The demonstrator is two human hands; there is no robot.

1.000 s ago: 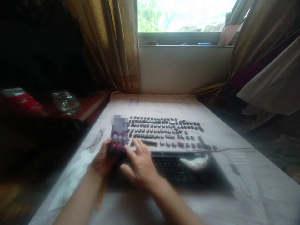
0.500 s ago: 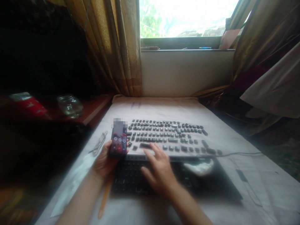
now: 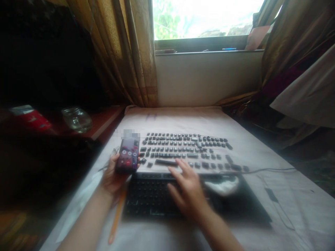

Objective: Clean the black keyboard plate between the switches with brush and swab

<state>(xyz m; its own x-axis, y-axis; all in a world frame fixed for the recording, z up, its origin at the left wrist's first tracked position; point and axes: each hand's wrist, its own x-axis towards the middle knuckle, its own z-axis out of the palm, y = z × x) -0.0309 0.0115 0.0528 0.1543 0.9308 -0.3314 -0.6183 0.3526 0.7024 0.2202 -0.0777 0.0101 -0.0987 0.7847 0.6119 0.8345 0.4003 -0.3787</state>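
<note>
My left hand (image 3: 112, 176) is wrapped round a smartphone (image 3: 127, 155), whose lit screen shows round icons and a red button. My right hand (image 3: 187, 184) hovers or rests, fingers apart, over the black keyboard base (image 3: 149, 195); whether it touches is unclear. Its fingertips lie near the right end of a long black spacebar keycap (image 3: 166, 162). Beyond the base, loose keycaps (image 3: 167, 143) are laid in rows on the white cloth. A crumpled white tissue or cloth (image 3: 222, 186) sits on the right part of the base.
An orange stick-like strip (image 3: 117, 216) lies left of the keyboard base. A black cable (image 3: 272, 170) runs off to the right, near a thin cord with a dark tag (image 3: 271, 195). On the side table stand a glass jar (image 3: 77, 119) and a red tube-like container (image 3: 31, 118).
My right hand has moved right along the base, uncovering more of the spacebar keycap. My left hand has shifted slightly left with the smartphone, which is tilted a little more.
</note>
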